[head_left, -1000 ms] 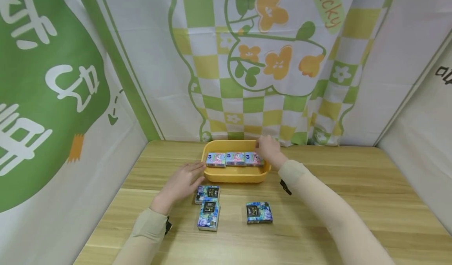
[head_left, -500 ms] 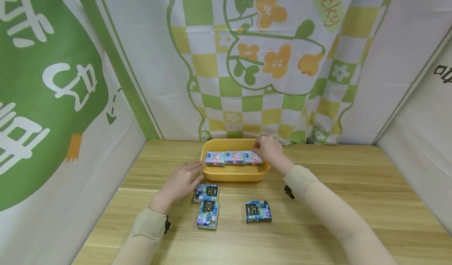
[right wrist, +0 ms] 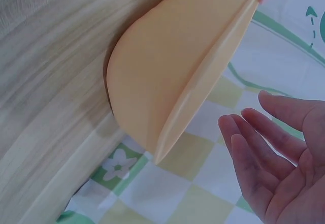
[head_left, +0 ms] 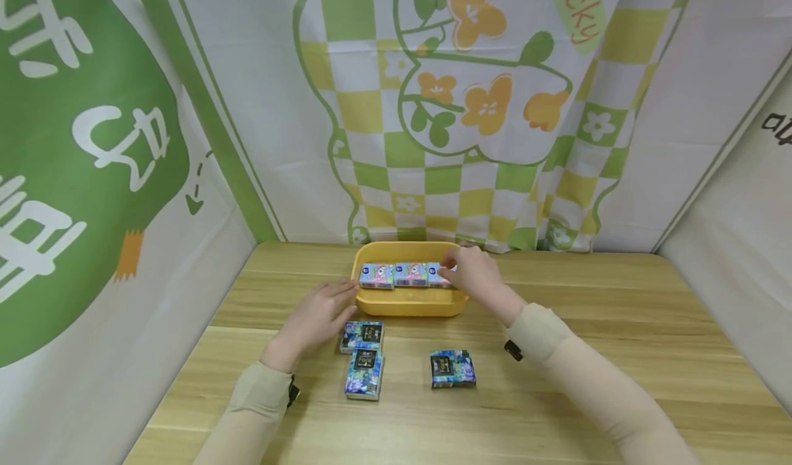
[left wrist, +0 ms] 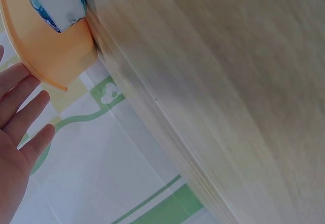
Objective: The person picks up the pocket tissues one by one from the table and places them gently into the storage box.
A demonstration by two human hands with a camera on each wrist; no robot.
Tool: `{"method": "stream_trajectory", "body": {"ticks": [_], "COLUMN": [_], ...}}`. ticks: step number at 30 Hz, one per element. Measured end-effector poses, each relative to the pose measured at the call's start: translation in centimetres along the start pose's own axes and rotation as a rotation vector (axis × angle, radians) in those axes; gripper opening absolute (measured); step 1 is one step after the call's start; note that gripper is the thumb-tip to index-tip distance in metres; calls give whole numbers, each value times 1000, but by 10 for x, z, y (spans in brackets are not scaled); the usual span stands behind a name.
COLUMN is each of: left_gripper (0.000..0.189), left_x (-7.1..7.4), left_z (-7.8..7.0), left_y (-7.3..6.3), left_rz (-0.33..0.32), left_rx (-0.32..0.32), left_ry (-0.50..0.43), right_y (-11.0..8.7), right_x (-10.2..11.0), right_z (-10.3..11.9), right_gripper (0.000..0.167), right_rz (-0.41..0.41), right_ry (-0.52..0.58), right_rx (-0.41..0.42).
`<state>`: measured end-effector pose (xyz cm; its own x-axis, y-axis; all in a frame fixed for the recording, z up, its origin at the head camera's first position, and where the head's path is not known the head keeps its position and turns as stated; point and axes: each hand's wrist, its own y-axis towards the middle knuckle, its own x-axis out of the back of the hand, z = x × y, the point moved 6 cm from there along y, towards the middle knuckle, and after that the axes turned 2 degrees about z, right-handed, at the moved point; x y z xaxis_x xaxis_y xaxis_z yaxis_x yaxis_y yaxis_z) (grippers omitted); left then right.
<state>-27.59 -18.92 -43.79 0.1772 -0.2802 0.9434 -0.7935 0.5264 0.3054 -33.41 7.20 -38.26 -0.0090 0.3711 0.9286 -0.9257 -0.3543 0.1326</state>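
Note:
A yellow plastic basket (head_left: pixel 411 308) holds a row of three small pink-and-blue tissue packs (head_left: pixel 411 273). My left hand (head_left: pixel 314 319) rests its straight fingertips at the basket's left rim, as the left wrist view also shows. Over the basket's right end is my right hand (head_left: pixel 475 272), partly covering the rightmost tissue pack (head_left: pixel 435 272). In the right wrist view, the loosely bent fingers (right wrist: pixel 244 158) have nothing between them and the thumb. In front of the basket lie two blue floral tissue packs with black labels, one sideways (head_left: pixel 361 336) and one lengthwise (head_left: pixel 364 374).
Another blue floral tissue pack (head_left: pixel 453 369) lies to the right on the wooden table (head_left: pixel 557 396). A checked, flowered curtain (head_left: pixel 408 155) hangs right behind the basket. Printed cloth walls (head_left: pixel 210 245) close off the left and right sides.
My right hand has drawn back from the basket's far right corner, a little toward me and over the rightmost pack. The left hand stays at the rim, and the packs lie as before.

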Motion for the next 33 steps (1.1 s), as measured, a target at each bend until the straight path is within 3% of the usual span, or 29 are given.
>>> {"method": "stream_trajectory", "body": {"ticks": [9,17,26,33], "left_gripper": [42,43,42,42], "left_x": [1,1,0,0], "left_z": [0,1,0,0], "left_y": [0,0,0,0], "left_rz": [5,11,-8,-11], "left_rx": [-2,6,-16,-5], "left_ry": [2,-7,8,-12], "right_y": [-16,-27,-40,-41], "right_x": [-5,-25,-46,-53], "right_z": [13,32,57,71], "right_gripper": [18,17,15,14], "right_rz": [-41,-32,-42,-39], "right_ry": [-16,-48,17,7], "right_rx": [60,119,218,230]}}
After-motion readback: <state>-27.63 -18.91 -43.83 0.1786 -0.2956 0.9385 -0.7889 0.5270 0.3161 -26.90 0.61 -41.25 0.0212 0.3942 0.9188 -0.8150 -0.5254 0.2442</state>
